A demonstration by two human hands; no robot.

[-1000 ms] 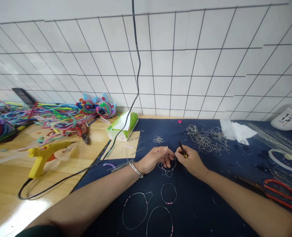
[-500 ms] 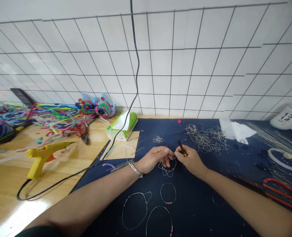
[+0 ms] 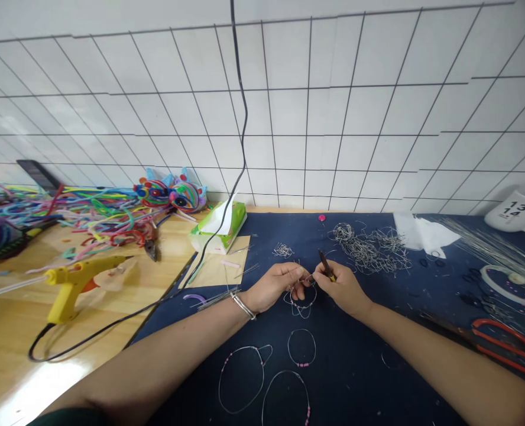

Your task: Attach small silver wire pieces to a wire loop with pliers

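My left hand (image 3: pixel 276 285) pinches a small wire piece (image 3: pixel 300 304) above the dark blue mat (image 3: pixel 360 367); a metal bangle sits on that wrist. My right hand (image 3: pixel 341 286) is closed on a small dark tool with a yellow grip (image 3: pixel 326 265), its tip meeting the wire between the two hands. The wire's loop hangs below the fingers. Three finished wire rings with pink beads (image 3: pixel 302 348) lie on the mat just in front of the hands.
A tangle of wire scraps (image 3: pixel 369 248) lies behind the hands. A yellow glue gun (image 3: pixel 74 283) with a black cord, coloured pipe cleaners (image 3: pixel 89 213) and a green tissue pack (image 3: pixel 220 226) are at the left. Red scissors (image 3: pixel 506 349) and a white mug (image 3: pixel 517 212) are at the right.
The view has shifted slightly. Both hands stay together on the wire piece, with hardly any movement.
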